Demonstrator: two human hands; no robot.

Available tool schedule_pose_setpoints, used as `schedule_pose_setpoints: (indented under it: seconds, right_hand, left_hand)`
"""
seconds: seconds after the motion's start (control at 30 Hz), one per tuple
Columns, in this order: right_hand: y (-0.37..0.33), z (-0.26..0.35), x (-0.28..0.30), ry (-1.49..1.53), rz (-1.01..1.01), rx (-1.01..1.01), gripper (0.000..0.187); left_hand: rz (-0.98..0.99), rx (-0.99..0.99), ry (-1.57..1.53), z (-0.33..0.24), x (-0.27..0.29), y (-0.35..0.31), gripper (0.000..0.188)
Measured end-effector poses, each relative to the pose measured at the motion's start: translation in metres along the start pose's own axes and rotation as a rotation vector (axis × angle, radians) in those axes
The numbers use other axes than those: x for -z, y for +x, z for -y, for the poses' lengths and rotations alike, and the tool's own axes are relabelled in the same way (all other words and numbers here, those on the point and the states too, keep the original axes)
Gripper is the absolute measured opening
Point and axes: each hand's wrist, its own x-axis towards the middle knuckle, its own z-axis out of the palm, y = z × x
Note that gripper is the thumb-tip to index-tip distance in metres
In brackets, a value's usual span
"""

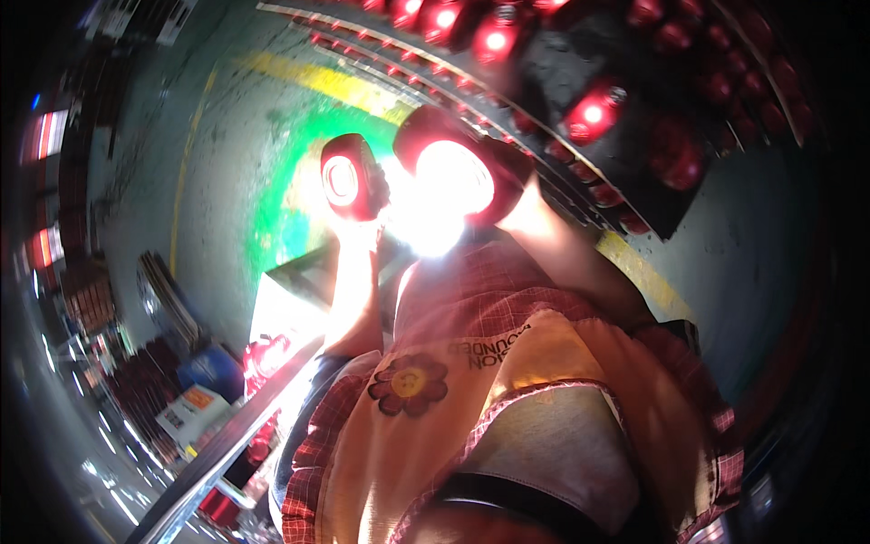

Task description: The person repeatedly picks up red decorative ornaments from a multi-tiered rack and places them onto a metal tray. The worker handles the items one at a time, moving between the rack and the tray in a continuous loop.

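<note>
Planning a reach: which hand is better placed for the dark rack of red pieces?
Probably the right hand: it is nearer the dark rack, while the left hand is farther off. Glare obscures both grips, so whether either is free is unclear.

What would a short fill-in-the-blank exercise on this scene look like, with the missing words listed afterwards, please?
The glossy dark red piece with a ring-shaped glow is in the person's ____ hand.
The apron shows a ____ with a yellow centre.
The painted stripe on the floor is ____ in colour.
The black rack bearing rows of shiny red pieces stands toward the picture's upper ____ corner.

Missing words: left; flower; yellow; right.
</note>
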Motion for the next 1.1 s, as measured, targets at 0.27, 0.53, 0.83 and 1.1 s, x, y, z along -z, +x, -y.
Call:
schedule_pose_setpoints:
  seconds: [0.27,0.53,0.83,1.1]
  right_hand:
    - [0.061,-0.151,-0.057,0.114,0.348,-0.272,0.041]
    - [0.056,-0.204,-0.084,-0.028,0.239,-0.536,0.042]
    - [0.055,-0.084,0.011,0.73,0.142,-0.433,0.039]
    - [-0.063,0.275,0.164,-0.454,-0.662,0.479,0.055]
  left_hand:
    - [-0.022,0.02,-0.856,-0.03,0.12,-0.018,0.063]
    - [-0.006,-0.162,-0.882,-0.039,0.174,-0.03,0.054]
    - [0.14,-0.053,-0.364,-0.035,0.185,-0.007,0.067]
    - [0.07,-0.381,0.856,-0.012,-0.016,0.06,0.067]
